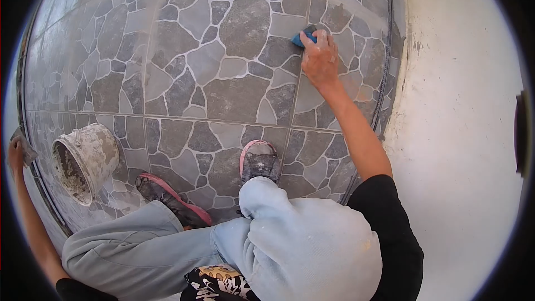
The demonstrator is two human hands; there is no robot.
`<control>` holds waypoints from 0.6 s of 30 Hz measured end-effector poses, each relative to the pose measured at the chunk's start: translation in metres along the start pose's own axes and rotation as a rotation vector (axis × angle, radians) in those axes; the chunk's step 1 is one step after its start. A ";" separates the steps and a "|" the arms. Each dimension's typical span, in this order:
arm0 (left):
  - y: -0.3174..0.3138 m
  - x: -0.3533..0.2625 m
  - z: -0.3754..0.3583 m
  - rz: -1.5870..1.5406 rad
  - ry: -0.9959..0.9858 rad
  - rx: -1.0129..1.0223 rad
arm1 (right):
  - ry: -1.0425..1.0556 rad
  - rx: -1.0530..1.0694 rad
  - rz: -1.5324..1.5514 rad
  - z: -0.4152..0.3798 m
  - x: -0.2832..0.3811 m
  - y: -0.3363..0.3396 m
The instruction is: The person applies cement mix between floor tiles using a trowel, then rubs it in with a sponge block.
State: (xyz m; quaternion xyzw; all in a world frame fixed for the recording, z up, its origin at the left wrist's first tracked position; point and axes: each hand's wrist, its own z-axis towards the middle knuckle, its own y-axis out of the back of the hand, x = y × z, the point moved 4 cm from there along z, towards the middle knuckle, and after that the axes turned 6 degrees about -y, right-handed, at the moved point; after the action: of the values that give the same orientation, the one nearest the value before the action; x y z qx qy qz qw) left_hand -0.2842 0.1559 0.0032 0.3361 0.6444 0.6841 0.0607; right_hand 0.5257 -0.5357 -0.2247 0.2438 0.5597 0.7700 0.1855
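My right hand is closed on a small blue pad, pressing it to the stone-patterned tile floor near a grout joint. The pad looks like a sponge, but the fingers hide much of it. At the far left edge, my left hand is closed on a greyish flat piece whose kind I cannot make out. A bucket smeared with pale dried mix is near my left hand, tilted in view, with grey-white residue inside.
A white wall runs along the right side, with a dark cord-like strip along the floor edge. My two dusty shoes stand on the tiles between the bucket and the wall. Another dark strip edges the floor on the left.
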 end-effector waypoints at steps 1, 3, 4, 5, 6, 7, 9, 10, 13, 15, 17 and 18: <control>-0.007 0.005 -0.002 0.000 -0.010 0.009 | 0.031 0.066 0.027 -0.043 0.015 0.017; -0.015 0.015 -0.006 0.013 -0.016 0.012 | 0.026 0.287 0.095 -0.124 0.040 0.047; -0.017 0.016 -0.006 0.021 -0.017 0.017 | 0.019 0.389 0.134 -0.147 0.044 0.054; -0.019 0.016 -0.006 0.029 -0.019 0.022 | 0.018 0.384 0.129 -0.147 0.041 0.053; -0.020 0.017 -0.007 0.038 -0.020 0.027 | 0.008 0.321 0.207 -0.145 0.036 0.054; -0.019 0.019 -0.004 0.031 -0.015 0.024 | 0.000 0.262 0.286 -0.143 0.032 0.054; -0.005 0.004 0.012 -0.002 -0.005 -0.030 | 0.005 0.093 0.228 -0.080 0.018 0.034; 0.007 -0.010 0.021 -0.032 0.009 -0.060 | -0.010 -0.019 0.209 -0.040 0.006 0.016; 0.068 -0.094 0.044 -0.145 0.064 -0.123 | 0.062 -0.286 0.022 0.088 -0.036 -0.034; 0.110 -0.150 0.054 -0.148 0.090 -0.127 | -0.076 -0.289 -0.158 0.150 -0.062 -0.059; 0.157 -0.195 0.068 0.005 0.084 -0.215 | -0.121 -0.215 -0.161 0.156 -0.054 -0.058; 0.170 -0.203 0.076 0.071 0.074 -0.261 | -0.177 -0.146 -0.191 0.155 -0.053 -0.057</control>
State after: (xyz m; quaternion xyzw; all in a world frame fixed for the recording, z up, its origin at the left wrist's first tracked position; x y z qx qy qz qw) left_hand -0.0285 0.0872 0.0783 0.3223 0.5396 0.7758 0.0558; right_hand 0.6601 -0.4281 -0.2479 0.2423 0.5041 0.7631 0.3239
